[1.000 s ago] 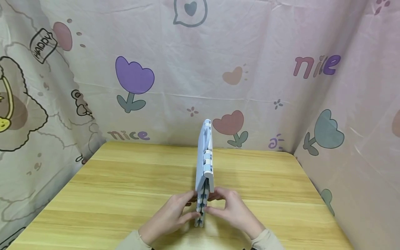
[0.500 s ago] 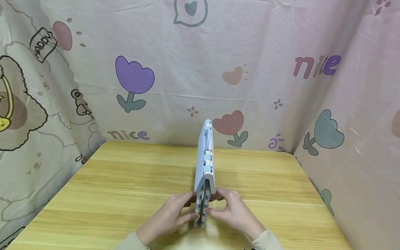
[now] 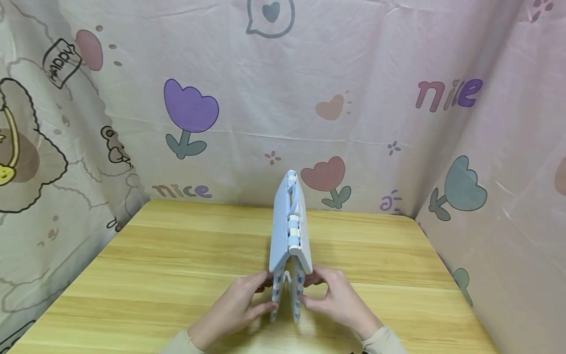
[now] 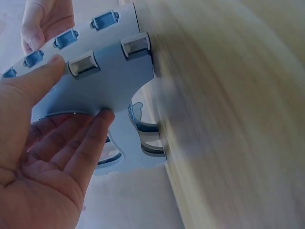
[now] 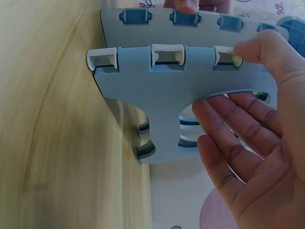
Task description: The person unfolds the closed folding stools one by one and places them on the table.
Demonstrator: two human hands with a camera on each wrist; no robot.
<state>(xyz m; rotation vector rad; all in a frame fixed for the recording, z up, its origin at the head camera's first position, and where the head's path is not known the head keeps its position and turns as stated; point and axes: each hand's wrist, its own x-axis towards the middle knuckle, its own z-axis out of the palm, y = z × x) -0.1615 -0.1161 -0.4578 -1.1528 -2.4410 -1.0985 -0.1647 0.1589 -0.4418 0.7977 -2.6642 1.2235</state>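
A light blue and white plastic folding stool (image 3: pixel 279 231) stands partly unfolded on the table, its ridged top halves sloping down from a hinge with a carrying handle (image 3: pixel 293 200). My left hand (image 3: pixel 239 305) holds the left leg panel; the left wrist view puts the thumb on its clip edge and the fingers at the curved cutout. On the other side, my right hand (image 3: pixel 342 302) grips the right leg panel (image 5: pixel 164 86), thumb beside a white clip (image 5: pixel 228 56) and fingers at the cutout. A gap separates the two panels. The fingertips behind the panels are partly hidden.
The stool stands near the middle of a wood-grain table (image 3: pixel 185 246). A printed curtain (image 3: pixel 274 98) with flowers and words hangs behind the table and along both sides.
The two leg panels have spread apart, and the top halves have tilted outward into a wider peak. My left hand moved slightly left and my right hand slightly right, both still holding their panels.
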